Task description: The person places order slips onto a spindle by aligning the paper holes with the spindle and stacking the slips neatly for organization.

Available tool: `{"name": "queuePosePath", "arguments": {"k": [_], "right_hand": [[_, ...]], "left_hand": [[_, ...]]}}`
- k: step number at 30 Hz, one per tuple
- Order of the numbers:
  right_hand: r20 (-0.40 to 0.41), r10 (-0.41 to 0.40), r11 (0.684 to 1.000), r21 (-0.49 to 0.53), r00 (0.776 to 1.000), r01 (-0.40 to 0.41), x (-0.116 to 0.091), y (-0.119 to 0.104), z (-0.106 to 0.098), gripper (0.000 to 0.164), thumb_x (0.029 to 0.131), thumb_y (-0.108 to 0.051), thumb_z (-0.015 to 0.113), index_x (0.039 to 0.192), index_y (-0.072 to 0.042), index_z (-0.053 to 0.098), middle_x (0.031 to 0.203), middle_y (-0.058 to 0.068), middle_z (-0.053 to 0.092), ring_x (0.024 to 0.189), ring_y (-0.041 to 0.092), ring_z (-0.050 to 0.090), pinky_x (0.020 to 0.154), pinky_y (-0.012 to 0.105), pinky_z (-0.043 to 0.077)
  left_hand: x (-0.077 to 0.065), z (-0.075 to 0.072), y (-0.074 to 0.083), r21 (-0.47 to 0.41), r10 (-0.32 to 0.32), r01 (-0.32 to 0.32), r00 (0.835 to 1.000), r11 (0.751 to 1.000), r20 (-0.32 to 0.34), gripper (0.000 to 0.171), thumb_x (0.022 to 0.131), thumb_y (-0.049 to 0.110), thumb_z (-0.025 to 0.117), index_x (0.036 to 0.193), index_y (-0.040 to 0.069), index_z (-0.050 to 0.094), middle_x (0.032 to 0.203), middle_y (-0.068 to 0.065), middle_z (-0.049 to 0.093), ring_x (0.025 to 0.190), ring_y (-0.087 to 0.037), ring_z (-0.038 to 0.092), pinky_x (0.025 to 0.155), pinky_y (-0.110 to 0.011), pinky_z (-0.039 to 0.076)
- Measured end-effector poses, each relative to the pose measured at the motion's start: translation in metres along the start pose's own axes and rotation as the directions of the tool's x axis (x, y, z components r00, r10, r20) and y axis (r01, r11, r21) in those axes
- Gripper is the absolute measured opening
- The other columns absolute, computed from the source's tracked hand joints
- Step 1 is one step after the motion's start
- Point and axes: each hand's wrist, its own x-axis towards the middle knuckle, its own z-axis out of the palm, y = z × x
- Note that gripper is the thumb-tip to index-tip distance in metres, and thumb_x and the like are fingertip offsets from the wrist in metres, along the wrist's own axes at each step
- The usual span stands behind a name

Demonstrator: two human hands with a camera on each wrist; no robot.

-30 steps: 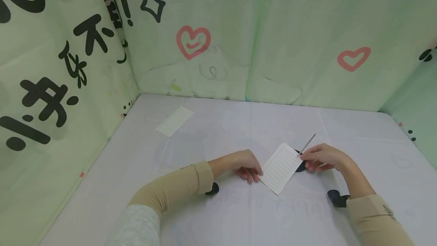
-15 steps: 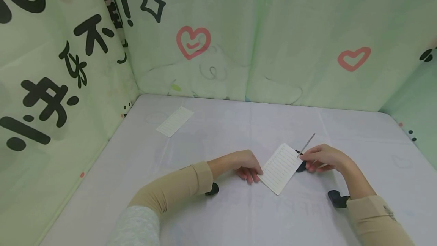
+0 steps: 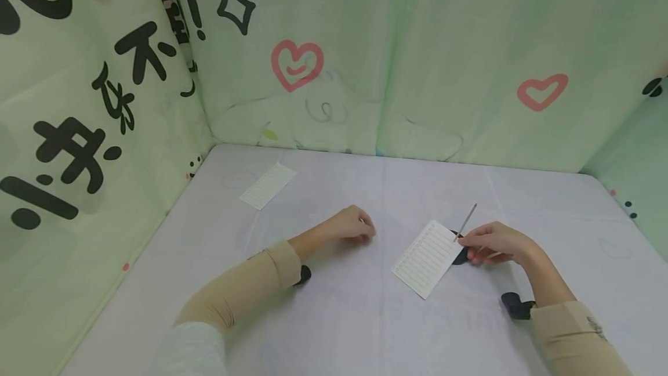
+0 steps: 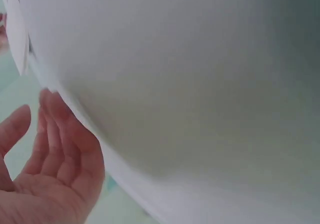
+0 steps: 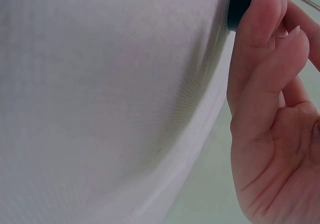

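My left hand [image 3: 352, 224] hovers over the white table with fingers loosely bent and nothing in them; its open palm [image 4: 55, 184] shows in the left wrist view. To its right, in the head view, a white lined card [image 3: 427, 260] stands at a slant. My right hand [image 3: 498, 241] is at that card's right edge, where thumb and index finger pinch the lower end of a thin metal rod [image 3: 466, 222]. A dark piece with a rounded edge [image 3: 461, 257] sits behind the card, partly hidden by it and the fingers; its dark side [image 5: 240, 7] shows in the right wrist view.
Another white lined card [image 3: 268, 185] lies flat at the table's back left. Green curtains [image 3: 443, 45] with printed hearts and lettering enclose the white table [image 3: 323, 341] at the back and sides. Black wrist-worn devices [image 3: 516, 305] sit at both cuffs.
My left hand has let go of the card's left corner and moved up and to the left, away from it. The right hand stays in place; the rod leans slightly less to the right.
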Motion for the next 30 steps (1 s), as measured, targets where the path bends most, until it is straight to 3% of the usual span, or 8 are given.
{"name": "queuePosePath", "arguments": {"k": [2,6,11,14,15,19,23,30], "right_hand": [[0.000,0.003,1.000,0.001,1.000,-0.003,0.000,0.000,0.000,0.031,0.086,-0.030,0.061,0.097,-0.002,0.064,0.066,-0.002,0.063,0.063,0.011,0.061,0.057,0.026,0.048],[-0.005,0.009,1.000,-0.003,1.000,-0.009,0.000,0.002,0.000,0.030,0.086,-0.030,0.061,0.096,-0.002,0.065,0.066,-0.002,0.063,0.063,0.012,0.061,0.057,0.026,0.048],[-0.008,0.007,1.000,-0.006,1.000,-0.007,-0.002,0.002,0.001,0.030,0.086,-0.030,0.061,0.096,-0.002,0.064,0.067,-0.002,0.063,0.063,0.012,0.062,0.058,0.027,0.048],[-0.009,0.005,1.000,-0.007,1.000,-0.005,-0.002,0.002,0.002,0.030,0.086,-0.030,0.061,0.096,-0.002,0.064,0.067,-0.002,0.063,0.063,0.012,0.062,0.058,0.027,0.048],[-0.009,0.005,1.000,-0.007,1.000,-0.005,-0.002,0.002,0.002,0.030,0.086,-0.030,0.061,0.096,-0.002,0.064,0.067,-0.002,0.063,0.063,0.012,0.062,0.058,0.027,0.048],[-0.009,0.009,1.000,-0.004,1.000,-0.009,-0.001,0.002,0.001,0.030,0.086,-0.030,0.062,0.096,-0.002,0.064,0.066,-0.002,0.063,0.063,0.012,0.061,0.058,0.027,0.048],[-0.010,0.011,1.000,-0.005,1.000,-0.011,0.000,0.001,0.001,0.030,0.085,-0.030,0.062,0.095,-0.002,0.065,0.066,-0.002,0.063,0.063,0.012,0.061,0.058,0.028,0.047],[-0.007,0.000,1.000,-0.011,1.000,-0.001,0.002,0.001,0.000,0.029,0.086,-0.031,0.062,0.092,-0.003,0.065,0.066,-0.001,0.063,0.063,0.013,0.061,0.058,0.028,0.048]], "left_hand": [[0.000,-0.014,-0.007,0.116,0.049,-0.038,0.994,0.992,-0.097,0.012,0.087,0.014,0.060,0.089,0.004,0.067,0.071,-0.003,0.064,0.056,-0.012,0.055,0.050,-0.020,0.041],[0.000,-0.039,-0.025,0.348,0.076,0.021,0.962,0.937,-0.261,0.012,0.089,0.019,0.057,0.094,0.008,0.062,0.079,-0.002,0.059,0.068,-0.015,0.054,0.058,-0.025,0.043],[0.001,-0.070,-0.050,0.560,0.095,0.143,0.923,0.816,-0.374,0.022,0.091,0.022,0.053,0.108,0.007,0.056,0.101,-0.008,0.060,0.093,-0.025,0.055,0.079,-0.039,0.044],[0.000,-0.089,-0.064,0.633,0.060,0.220,0.920,0.742,-0.389,0.035,0.095,0.025,0.046,0.124,0.005,0.047,0.125,-0.012,0.050,0.113,-0.031,0.045,0.093,-0.047,0.038],[-0.001,-0.096,-0.069,0.641,0.037,0.239,0.922,0.729,-0.386,0.040,0.096,0.026,0.043,0.130,0.005,0.042,0.132,-0.013,0.045,0.119,-0.032,0.041,0.097,-0.049,0.034],[-0.001,-0.120,-0.088,0.641,-0.022,0.290,0.920,0.711,-0.392,0.050,0.099,0.029,0.034,0.141,0.003,0.024,0.144,-0.016,0.028,0.131,-0.035,0.024,0.105,-0.054,0.020],[0.000,-0.137,-0.105,0.631,-0.072,0.335,0.912,0.700,-0.404,0.054,0.099,0.032,0.032,0.142,0.001,0.020,0.145,-0.018,0.023,0.133,-0.036,0.018,0.106,-0.056,0.015],[-0.015,-0.144,-0.103,0.650,-0.111,0.399,0.892,0.647,-0.437,0.055,0.099,0.034,0.031,0.141,-0.001,0.023,0.145,-0.019,0.026,0.134,-0.036,0.019,0.107,-0.055,0.014]]}}
